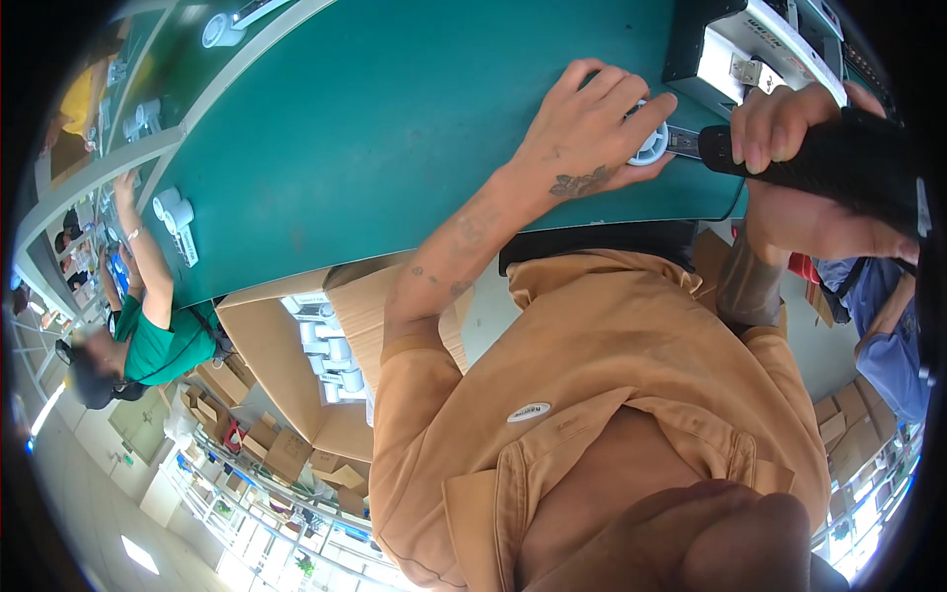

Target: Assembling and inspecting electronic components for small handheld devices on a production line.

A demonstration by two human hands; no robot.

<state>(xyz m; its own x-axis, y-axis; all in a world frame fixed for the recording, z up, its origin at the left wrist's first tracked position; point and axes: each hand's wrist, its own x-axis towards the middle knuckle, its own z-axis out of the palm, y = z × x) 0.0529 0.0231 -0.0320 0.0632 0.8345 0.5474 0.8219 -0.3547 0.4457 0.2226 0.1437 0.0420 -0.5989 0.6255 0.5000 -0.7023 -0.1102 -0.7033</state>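
My left hand [602,128] is curled over a white round plastic part [649,146] with a ribbed, ring-like face, holding it near the far right of the green tabletop. Its thumb and fingers grip the part's edge. My right hand [784,133] wraps round a long black handheld tool [829,158]. A narrow metal end reaches from the tool toward the white part and appears to meet it; the exact contact is hidden. The tool's kind cannot be made out.
A black-and-white boxy device [750,49] stands beyond my right hand. White plastic fittings [176,225] lie at the table's left end, by a pale metal rail [109,163]. An open cardboard box [271,365] below holds several white parts. A green-shirted co-worker [163,340] reaches in from the left.
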